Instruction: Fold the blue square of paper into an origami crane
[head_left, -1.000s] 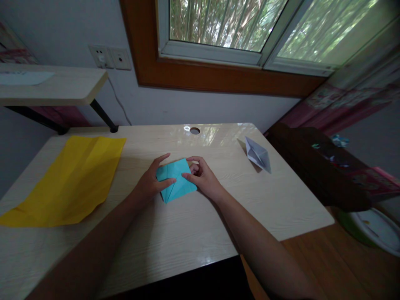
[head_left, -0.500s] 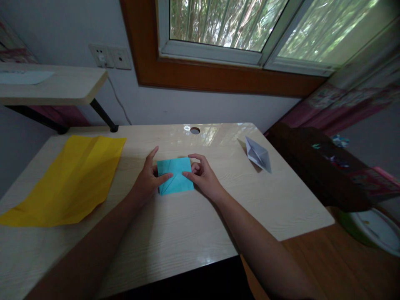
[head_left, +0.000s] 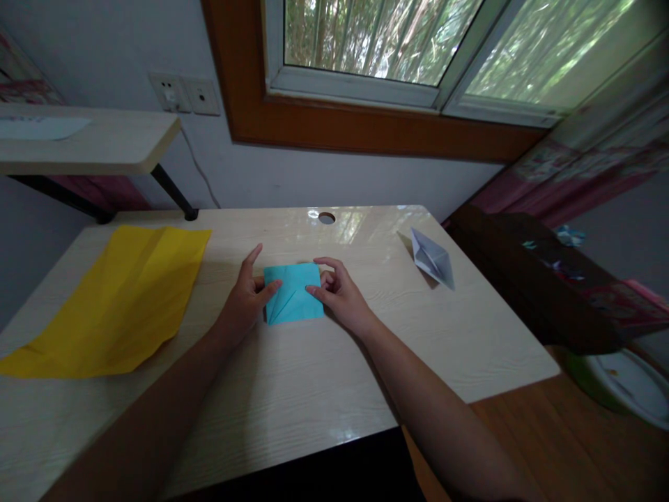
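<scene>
A folded square of blue paper (head_left: 293, 296) lies flat on the light wooden desk (head_left: 293, 390), with crease lines running from its lower left corner. My left hand (head_left: 244, 298) rests at its left edge, thumb pressing on the paper and index finger stretched upward. On the paper's right edge sits my right hand (head_left: 337, 293), thumb on the paper and fingers curled beside it. Both hands hold the paper down against the desk.
A large creased yellow sheet (head_left: 112, 296) lies on the desk's left side. A folded white paper boat (head_left: 431, 259) stands at the back right, near a cable hole (head_left: 326, 218). A raised shelf (head_left: 88, 143) is at far left; a dark cabinet (head_left: 543, 279) stands right of the desk.
The blue paper turned from a tilted diamond to a square lying straight. My left thumb has since slid back toward the paper's left edge. My right hand barely moved.
</scene>
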`<state>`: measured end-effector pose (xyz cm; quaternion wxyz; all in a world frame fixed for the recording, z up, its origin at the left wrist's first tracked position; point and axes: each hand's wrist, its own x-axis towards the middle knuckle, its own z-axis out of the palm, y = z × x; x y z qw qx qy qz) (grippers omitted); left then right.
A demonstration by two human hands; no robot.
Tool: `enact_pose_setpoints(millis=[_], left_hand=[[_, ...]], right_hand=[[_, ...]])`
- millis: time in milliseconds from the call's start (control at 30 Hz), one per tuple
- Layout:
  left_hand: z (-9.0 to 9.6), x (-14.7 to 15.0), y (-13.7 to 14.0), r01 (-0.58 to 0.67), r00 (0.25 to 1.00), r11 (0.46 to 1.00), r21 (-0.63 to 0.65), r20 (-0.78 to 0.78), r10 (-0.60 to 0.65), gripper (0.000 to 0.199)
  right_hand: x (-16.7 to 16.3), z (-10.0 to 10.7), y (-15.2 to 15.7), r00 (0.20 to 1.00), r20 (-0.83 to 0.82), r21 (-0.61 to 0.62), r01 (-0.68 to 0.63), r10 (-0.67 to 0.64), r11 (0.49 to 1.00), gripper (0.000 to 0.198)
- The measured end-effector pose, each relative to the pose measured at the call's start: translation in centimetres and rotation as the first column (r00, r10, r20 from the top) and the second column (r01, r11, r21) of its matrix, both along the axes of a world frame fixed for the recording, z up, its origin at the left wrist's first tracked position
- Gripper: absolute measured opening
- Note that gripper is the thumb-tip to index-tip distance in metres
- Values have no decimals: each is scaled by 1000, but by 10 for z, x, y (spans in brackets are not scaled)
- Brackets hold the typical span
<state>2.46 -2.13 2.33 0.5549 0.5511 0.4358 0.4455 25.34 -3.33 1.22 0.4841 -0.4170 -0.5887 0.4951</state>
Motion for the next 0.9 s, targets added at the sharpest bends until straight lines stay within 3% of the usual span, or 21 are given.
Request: enact_pose_setpoints(millis=[100,200,267,333,500,733,900], left_hand=[[-3,1,1,11,999,1000,25,33,-12,89],[-9,2,3,25,996,997,68,80,-30,95],[-14,2,4,53,997,994,97,50,-58,98],[-16,2,4,93,996,989,118,-12,-92,88],[-15,-1,4,96,988,988,119,-134,-79,60],[-12,-2,5,43,990,992,117,-142,-26,51],[-12,-3,5,34,989,990,135,-147,-14,56]], right_hand=[[1,0,1,999,7,18,48,-48,999,49],[2,0,3,992,-7,35,127,-127,991,45],[3,-1,4,985,-17,46,172,-171,984,42],[4,-2,5,981,-18,56,195,-195,979,38],[4,-1,4,984,26,52,174,-176,983,34],[2,6,1,980,108,36,164,-167,986,32],[2,8,-1,969,183,57,159,-167,986,34]])
